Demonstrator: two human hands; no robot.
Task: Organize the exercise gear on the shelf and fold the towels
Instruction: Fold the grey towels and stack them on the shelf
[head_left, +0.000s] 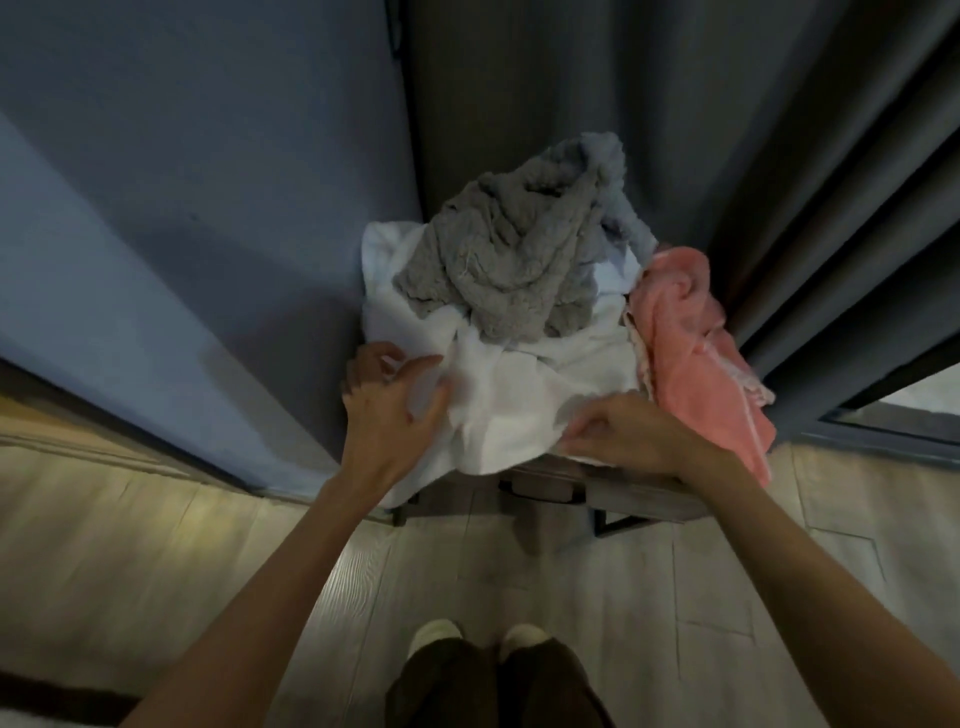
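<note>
1. The white towel lies crumpled across the top of a low shelf unit, its front edge hanging over the near rim.
2. The right hand is at the towel's 4 o'clock corner, fingers curled, pinching a fold of the front edge.
3. The left hand is at the towel's 9 o'clock side, thumb splayed over the cloth and fingers bent down past the edge. I cannot tell whether it truly grips the towel or only rests on it.
4. A gray towel is heaped on the white one at 12 o'clock, with a paler blue-gray cloth bunched against its 1 o'clock side.
5. A pink towel sits at 3 o'clock of the white towel, touching it and draping down over the unit's right end.
6. A blue-gray wall rises at 9 to 11 o'clock of the pile; a dark curtain hangs at 1 to 3 o'clock.
7. Pale plank floor lies at 6 o'clock, where the person's two light-toed feet and dark trouser legs show.
</note>
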